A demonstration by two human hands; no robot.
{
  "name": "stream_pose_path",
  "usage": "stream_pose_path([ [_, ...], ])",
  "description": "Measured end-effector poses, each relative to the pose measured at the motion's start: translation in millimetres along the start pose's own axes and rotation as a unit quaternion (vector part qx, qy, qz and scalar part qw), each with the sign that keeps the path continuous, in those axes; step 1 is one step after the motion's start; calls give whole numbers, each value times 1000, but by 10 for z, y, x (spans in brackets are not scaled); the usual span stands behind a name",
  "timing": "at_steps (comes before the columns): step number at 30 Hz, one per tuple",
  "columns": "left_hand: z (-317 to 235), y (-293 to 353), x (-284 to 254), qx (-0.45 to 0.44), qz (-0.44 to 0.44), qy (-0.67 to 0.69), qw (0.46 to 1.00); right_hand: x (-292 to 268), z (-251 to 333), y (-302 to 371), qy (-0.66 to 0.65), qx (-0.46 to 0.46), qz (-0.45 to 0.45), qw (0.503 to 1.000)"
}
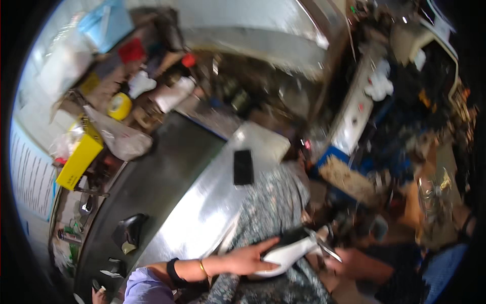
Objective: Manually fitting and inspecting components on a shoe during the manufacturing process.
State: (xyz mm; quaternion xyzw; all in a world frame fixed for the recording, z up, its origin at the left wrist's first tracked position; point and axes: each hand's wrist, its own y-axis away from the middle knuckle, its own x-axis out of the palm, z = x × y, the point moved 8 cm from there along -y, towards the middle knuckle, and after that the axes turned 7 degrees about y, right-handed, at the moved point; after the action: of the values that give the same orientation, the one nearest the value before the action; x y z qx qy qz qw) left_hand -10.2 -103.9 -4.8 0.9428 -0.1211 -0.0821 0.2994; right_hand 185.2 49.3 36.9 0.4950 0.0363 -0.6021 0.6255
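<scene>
As your two hands met over your lap, it was all about the shoe (pixel 287 257), black above and white along the side facing you, lying there on the patterned cloth (pixel 271 200). Your left hand (pixel 249 259) had it by the near end, fingers stretched along the upper, thumb against the white part, a firm clasp with just the shoe's width between them! Across from it came your right hand (pixel 354 264), curled around a silver metal tool (pixel 330 250), its tip right by the shoe's far end; blur hid whether metal met shoe, and you couldn't be told how tightly those fingers were wrapped.

On your left forearm sat a black band (pixel 176 273) and a gold bracelet (pixel 203 268), below a lavender sleeve (pixel 147 286). Just beyond the cloth, a dark phone (pixel 243 167) lay flat on the shiny metal tabletop (pixel 190 223). Farther left ran the dark belt (pixel 167 157), and on it, well apart from your hands, rested a black shoe piece (pixel 130 231). Past the belt's far edge you had a yellow box (pixel 80 158), tilted, a plastic bag (pixel 121 139) near it, and a yellow roll (pixel 119 106) beyond!
</scene>
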Motion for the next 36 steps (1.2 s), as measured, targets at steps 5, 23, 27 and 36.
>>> stream_pose_path([
  [5, 12, -63, 39, 85, -13, 107, 991, -91, 199, 192, -167, -139, 47, 975],
  [23, 132, -113, -70, 62, -63, 63, 994, 375, 110, -489, 82, -225, -53, 969],
  [27, 24, -146, -21, 58, 98, 243, 963, 446, 55, -539, 62, -235, -91, 966],
  [36, 144, -547, 43, -18, 42, 286, 957, 545, 143, -335, 98, -225, -163, 956],
])
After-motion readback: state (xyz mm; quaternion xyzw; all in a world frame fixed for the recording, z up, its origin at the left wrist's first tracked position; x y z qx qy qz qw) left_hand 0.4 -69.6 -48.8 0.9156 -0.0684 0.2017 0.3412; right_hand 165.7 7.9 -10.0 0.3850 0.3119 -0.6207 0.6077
